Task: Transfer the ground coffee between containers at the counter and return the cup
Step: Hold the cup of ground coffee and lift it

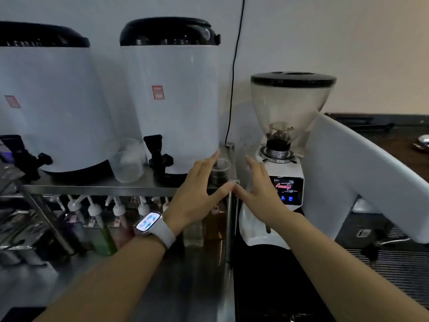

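Note:
A small clear cup [220, 171] with dark ground coffee in its lower part stands on the steel shelf [97, 188], near the shelf's right end. My left hand [197, 189], a white watch on its wrist, is spread open just left of the cup, thumb stretched under it toward the right. My right hand [257, 184] is open just right of the cup, fingers up. The two thumbs nearly meet in front of the cup. Neither hand holds it. The white coffee grinder [282, 182] with a clear bean hopper stands right behind my right hand.
Two large white drink dispensers [171, 101] with black taps fill the shelf behind. A clear plastic jug [127, 163] stands between them. Syrup pump bottles [99, 226] line the counter under the shelf. An espresso machine [362, 163] is at the right.

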A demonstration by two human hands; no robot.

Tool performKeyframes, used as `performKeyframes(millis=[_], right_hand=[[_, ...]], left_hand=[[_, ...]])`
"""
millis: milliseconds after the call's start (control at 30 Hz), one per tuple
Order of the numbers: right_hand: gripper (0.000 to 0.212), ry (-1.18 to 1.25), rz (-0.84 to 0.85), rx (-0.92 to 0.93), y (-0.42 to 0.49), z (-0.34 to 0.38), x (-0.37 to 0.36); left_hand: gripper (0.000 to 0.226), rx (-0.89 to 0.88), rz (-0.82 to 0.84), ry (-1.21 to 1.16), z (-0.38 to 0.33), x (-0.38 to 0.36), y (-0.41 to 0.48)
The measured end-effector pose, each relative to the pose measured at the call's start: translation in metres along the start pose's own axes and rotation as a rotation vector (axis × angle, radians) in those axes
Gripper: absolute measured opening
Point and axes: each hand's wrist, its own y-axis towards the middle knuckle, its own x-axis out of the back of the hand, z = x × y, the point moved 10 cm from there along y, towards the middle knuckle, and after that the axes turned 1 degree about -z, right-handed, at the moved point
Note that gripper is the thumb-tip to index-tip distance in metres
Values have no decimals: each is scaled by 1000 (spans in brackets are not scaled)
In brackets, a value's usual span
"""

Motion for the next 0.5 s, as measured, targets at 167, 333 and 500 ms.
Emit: performKeyframes(millis=[167, 333, 500], right_hand=[[77, 47, 47, -38, 38, -16, -34], [65, 68, 55, -64, 65, -24, -58], [54, 191, 33, -138, 78, -30, -72]], left_hand=[[87, 109, -38, -18, 28, -16, 23], [82, 175, -63, -70, 52, -27, 36], [77, 169, -48, -47, 65, -35, 41]])
